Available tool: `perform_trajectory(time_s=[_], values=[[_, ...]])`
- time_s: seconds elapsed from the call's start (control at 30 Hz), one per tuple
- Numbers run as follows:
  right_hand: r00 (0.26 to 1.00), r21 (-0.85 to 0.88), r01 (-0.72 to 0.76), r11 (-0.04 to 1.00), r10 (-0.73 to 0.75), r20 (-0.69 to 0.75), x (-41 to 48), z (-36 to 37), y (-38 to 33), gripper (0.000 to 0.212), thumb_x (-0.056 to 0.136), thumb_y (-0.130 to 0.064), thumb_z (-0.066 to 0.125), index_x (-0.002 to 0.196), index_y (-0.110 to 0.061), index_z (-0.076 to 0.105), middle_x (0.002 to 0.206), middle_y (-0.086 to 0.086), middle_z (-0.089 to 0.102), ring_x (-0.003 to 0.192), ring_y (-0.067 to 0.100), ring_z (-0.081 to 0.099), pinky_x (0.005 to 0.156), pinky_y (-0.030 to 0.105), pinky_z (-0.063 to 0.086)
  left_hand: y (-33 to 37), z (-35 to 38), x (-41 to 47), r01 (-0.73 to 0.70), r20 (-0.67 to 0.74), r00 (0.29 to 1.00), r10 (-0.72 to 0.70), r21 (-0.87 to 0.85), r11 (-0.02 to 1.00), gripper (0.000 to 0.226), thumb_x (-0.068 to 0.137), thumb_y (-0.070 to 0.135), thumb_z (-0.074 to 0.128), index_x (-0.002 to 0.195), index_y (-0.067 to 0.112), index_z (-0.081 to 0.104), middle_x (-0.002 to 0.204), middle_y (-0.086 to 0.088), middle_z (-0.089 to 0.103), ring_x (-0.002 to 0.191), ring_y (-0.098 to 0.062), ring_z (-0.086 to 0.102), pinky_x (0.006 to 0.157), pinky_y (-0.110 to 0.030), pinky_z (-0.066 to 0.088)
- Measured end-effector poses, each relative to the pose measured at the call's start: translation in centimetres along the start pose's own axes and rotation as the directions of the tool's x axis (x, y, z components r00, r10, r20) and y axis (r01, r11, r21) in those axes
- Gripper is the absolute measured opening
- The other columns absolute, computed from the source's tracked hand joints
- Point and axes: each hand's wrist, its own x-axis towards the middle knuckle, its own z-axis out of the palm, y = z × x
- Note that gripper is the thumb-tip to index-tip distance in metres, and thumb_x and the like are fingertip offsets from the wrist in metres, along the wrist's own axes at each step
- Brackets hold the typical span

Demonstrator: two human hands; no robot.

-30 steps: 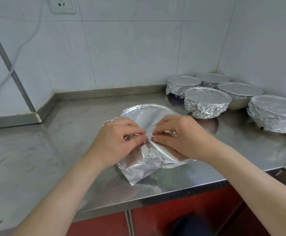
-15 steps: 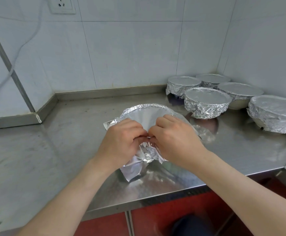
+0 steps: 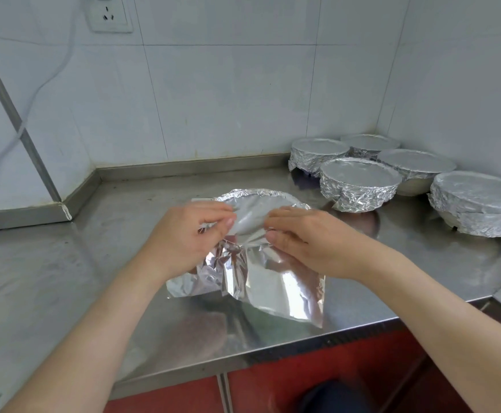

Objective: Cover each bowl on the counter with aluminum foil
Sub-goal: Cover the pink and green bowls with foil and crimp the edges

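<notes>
White tiled walls (image 3: pixel 228 99) are enclosing the corner. A wall socket (image 3: pixel 110 14) is sitting upper left (a thin cable (image 3: pixel 49 77) is hanging beneath it). Red cabinet fronts (image 3: pixel 318 380) are showing below.

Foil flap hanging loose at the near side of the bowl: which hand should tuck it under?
Probably right. The right hand sits directly above the loose flap; the left hand pinches already crumpled foil.

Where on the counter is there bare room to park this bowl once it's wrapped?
Free: the steel counter left of the left hand, out to the wall corner, and the strip behind the foil sheet. Crowded: the right rear corner, five foil-covered bowls packed close.
</notes>
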Motion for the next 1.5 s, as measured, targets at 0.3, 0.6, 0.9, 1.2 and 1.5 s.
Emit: perform_trajectory(time_s=[0.3, 0.6, 0.9, 1.2, 1.5], values=[[0.992, -0.078, -0.055, 0.995, 0.063, 0.110, 0.3, 0.4, 0.6, 0.073, 0.090, -0.070, 0.007, 0.122, -0.029, 0.059, 0.127, -0.010, 0.060, 0.128, 0.010, 0.046, 0.106, 0.047, 0.035, 1.2, 1.4, 2.7, -0.119, 0.599, 0.779, -0.183, 0.428, 0.896, 0.082, 0.078, 0.071, -0.002, 0.151, 0.039, 0.016, 0.160, 0.016, 0.008, 0.146, 0.000, 0.002, 0.120, -0.037, -0.003], [0.984, 0.117, 0.002, 0.993, 0.019, -0.175, -0.1, 0.8, 0.2, 0.052, 0.079, -0.069, 0.048, 0.109, -0.032, 0.072, 0.118, -0.013, 0.064, 0.113, 0.008, 0.056, 0.099, 0.048, 0.040, 0.8, 0.0, -0.1, 0.036, 0.029, 0.999, -0.035, -0.050, 0.998, 0.011, 0.072, 0.034, 0.081, 0.082, 0.038, 0.076, 0.095, 0.022, 0.064, 0.096, 0.006, 0.057, 0.082, -0.005, 0.037], [0.929, -0.002, 0.115, 0.993, -0.108, -0.353, 0.6, 2.7, -1.0, 0.017, 0.079, -0.032, 0.069, 0.084, -0.017, 0.073, 0.076, -0.001, 0.059, 0.073, 0.025, 0.056, 0.069, 0.043, 0.050, -0.1, 2.0, -1.5, -0.110, -0.090, 0.991, 0.102, -0.096, 0.989, 0.016, 0.068, 0.026, 0.084, 0.083, 0.029, 0.077, 0.084, 0.015, 0.065, 0.078, 0.001, 0.059, 0.071, -0.011, 0.044], [0.893, -0.373, 0.065, 0.926, -0.221, -0.392, 1.3, 3.7, -1.8, 0.024, 0.053, -0.008, 0.081, 0.064, -0.014, 0.060, 0.066, 0.002, 0.050, 0.063, 0.025, 0.050, 0.058, 0.034, 0.038, -0.1, 2.8, -0.8, -0.277, -0.111, 0.948, 0.298, 0.168, 0.946, 0.008, 0.073, 0.020, 0.073, 0.075, 0.012, 0.075, 0.075, 0.005, 0.066, 0.071, -0.015, 0.057, 0.065, -0.032, 0.046], [0.910, -0.102, 0.031, 0.994, -0.070, -0.410, 0.5, 2.7, -1.8, 0.013, 0.077, -0.030, 0.068, 0.083, -0.018, 0.068, 0.077, -0.002, 0.057, 0.075, 0.024, 0.055, 0.067, 0.032, 0.038, 0.4, 1.7, -1.3, -0.173, -0.092, 0.981, 0.172, 0.002, 0.985, 0.019, 0.072, 0.025, 0.083, 0.089, 0.019, 0.078, 0.088, 0.012, 0.067, 0.084, 0.002, 0.058, 0.076, -0.008, 0.041]])
